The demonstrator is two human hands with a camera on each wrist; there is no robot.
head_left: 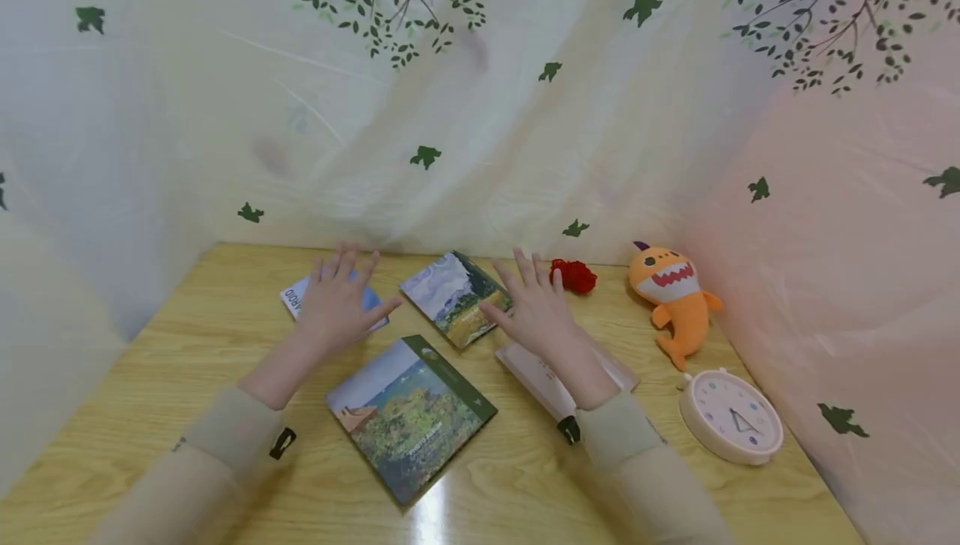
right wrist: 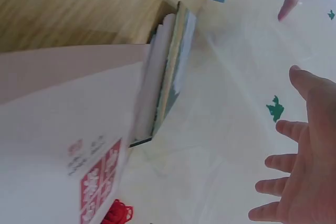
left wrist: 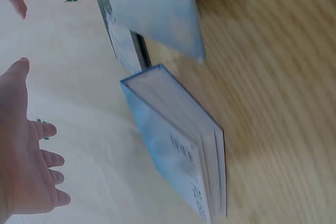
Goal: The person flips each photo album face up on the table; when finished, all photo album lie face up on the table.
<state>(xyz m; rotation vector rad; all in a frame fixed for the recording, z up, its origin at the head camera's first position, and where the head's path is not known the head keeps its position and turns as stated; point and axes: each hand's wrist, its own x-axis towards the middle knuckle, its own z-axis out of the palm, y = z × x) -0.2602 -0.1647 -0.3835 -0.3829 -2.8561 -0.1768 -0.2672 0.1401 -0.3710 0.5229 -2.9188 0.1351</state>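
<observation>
Both hands are held above the table with fingers spread and nothing in them. My left hand (head_left: 332,307) hovers over a small blue-and-white book (head_left: 296,293), covering part of it. In the left wrist view that book (left wrist: 173,140) shows its page edges. My right hand (head_left: 542,316) is over a pale pink book (head_left: 540,378), which the forearm partly covers. Between the hands lies a book with a painted landscape cover (head_left: 450,295). Nearer, in the middle, a larger photo album (head_left: 412,420) with a painted cover and green spine lies flat.
A red bundle (head_left: 576,276) sits at the back of the wooden table (head_left: 150,395). To the right are an orange shark plush (head_left: 678,295) and a round pale clock (head_left: 731,416). A white curtain (head_left: 487,153) with leaf prints hangs behind and along the sides.
</observation>
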